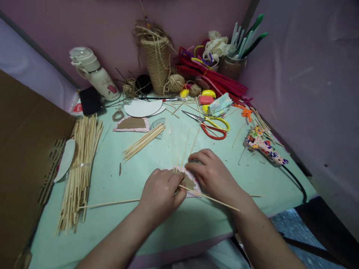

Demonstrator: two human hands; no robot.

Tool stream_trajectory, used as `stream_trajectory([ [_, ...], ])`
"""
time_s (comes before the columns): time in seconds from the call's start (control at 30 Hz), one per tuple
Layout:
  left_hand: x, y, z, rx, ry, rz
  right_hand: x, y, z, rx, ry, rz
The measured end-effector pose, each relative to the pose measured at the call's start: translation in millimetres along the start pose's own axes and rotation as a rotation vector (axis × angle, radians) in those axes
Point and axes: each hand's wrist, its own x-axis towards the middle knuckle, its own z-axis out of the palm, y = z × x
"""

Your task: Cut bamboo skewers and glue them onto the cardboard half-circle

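A small semicircular piece of brown cardboard with a pink patterned edge point(189, 182) lies on the pale green table point(117, 216), near its front edge. Several thin bamboo sticks point(179, 147) fan out from it away from me. My left hand point(161, 194) is closed, pinching a stick at the piece's left side. My right hand point(213, 175) presses down on the piece from the right, fingers curled over it. One long stick point(221, 201) lies slanted under my right wrist.
A large bundle of sticks point(80, 168) lies at the left beside a cardboard sheet point(25, 149). A smaller bundle point(144, 141), another pink-edged semicircle point(131, 124), scissors point(211, 125), a patterned glue gun point(265, 145), twine, a water bottle point(97, 76) and red pipe cleaners fill the back.
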Motion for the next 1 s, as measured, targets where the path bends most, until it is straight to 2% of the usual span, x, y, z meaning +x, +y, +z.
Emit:
stream_trajectory([
  [1.0,-0.4,-0.3,0.2,0.005,0.000,0.002,-0.5,0.1,0.4,0.010,-0.001,0.005],
])
